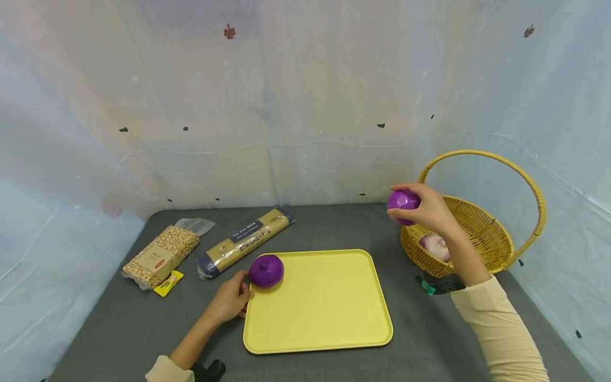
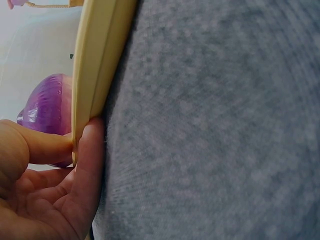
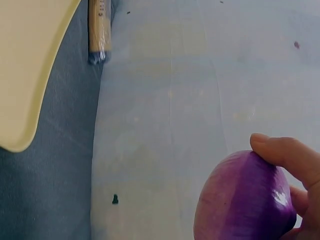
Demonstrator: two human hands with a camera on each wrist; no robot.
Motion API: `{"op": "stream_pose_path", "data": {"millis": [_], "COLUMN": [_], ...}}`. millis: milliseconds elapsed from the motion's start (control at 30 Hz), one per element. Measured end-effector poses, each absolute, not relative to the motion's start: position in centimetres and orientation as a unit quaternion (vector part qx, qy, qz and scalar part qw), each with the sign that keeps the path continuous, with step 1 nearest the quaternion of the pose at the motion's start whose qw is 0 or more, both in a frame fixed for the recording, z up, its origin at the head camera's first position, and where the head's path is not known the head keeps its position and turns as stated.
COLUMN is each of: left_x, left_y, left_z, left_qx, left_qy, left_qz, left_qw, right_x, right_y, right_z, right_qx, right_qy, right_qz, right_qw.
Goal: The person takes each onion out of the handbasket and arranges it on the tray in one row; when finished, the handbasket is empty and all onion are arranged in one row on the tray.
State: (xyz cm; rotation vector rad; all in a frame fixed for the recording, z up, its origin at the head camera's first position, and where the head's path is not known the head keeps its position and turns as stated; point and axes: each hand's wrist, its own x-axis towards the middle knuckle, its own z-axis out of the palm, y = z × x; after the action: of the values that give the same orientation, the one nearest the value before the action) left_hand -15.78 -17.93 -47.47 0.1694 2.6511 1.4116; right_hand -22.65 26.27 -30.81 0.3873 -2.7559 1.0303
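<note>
My left hand [image 1: 231, 299] pinches the left rim of a yellow tray [image 1: 320, 307]. In the left wrist view the thumb lies over the rim and fingers are under it. A glossy purple onion [image 1: 266, 271] sits in the tray's far left corner, close to that hand. My right hand [image 1: 427, 208] grips a second purple onion [image 1: 403, 206] between thumb and fingers, raised by the left rim of a wicker basket [image 1: 487, 233]. The right wrist view shows this onion [image 3: 240, 200] with a paler, pinkish side. Inside the basket lies a whitish-purple onion [image 1: 435, 246], partly hidden by the forearm.
Behind the tray's left side lies a spaghetti pack [image 1: 248, 241]. Further left is a clear bag of pale beans or kernels [image 1: 162, 254] with a small yellow packet [image 1: 168, 283] beside it. The basket's tall handle [image 1: 482, 154] arches up at right. A pale curtain [image 1: 305, 106] hangs behind the grey table.
</note>
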Motion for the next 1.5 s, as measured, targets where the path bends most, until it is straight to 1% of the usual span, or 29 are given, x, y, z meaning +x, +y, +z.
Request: {"op": "stream_pose_path", "data": {"millis": [533, 700, 1033, 1500], "left_x": [-15.7, -15.6, -15.7, -15.8], "left_y": [-17.8, -17.8, -17.8, -17.9], "left_z": [-47.2, -47.1, -47.2, -47.3], "left_qx": [0.053, 0.053, 0.054, 0.056], "left_qy": [0.877, 0.874, 0.873, 0.872], "left_qz": [0.472, 0.478, 0.479, 0.481], "left_qw": [0.069, 0.070, 0.069, 0.071], "right_x": [-21.8, -21.6, -21.6, -21.6], "right_y": [23.0, 22.1, 20.2, 18.6], "right_z": [-30.9, -31.0, -31.2, -31.5], "right_qx": [0.172, 0.179, 0.226, 0.249], "right_qy": [-0.912, -0.907, -0.901, -0.893], "right_qz": [0.363, 0.374, 0.361, 0.364], "right_qw": [0.084, 0.076, 0.084, 0.088]}}
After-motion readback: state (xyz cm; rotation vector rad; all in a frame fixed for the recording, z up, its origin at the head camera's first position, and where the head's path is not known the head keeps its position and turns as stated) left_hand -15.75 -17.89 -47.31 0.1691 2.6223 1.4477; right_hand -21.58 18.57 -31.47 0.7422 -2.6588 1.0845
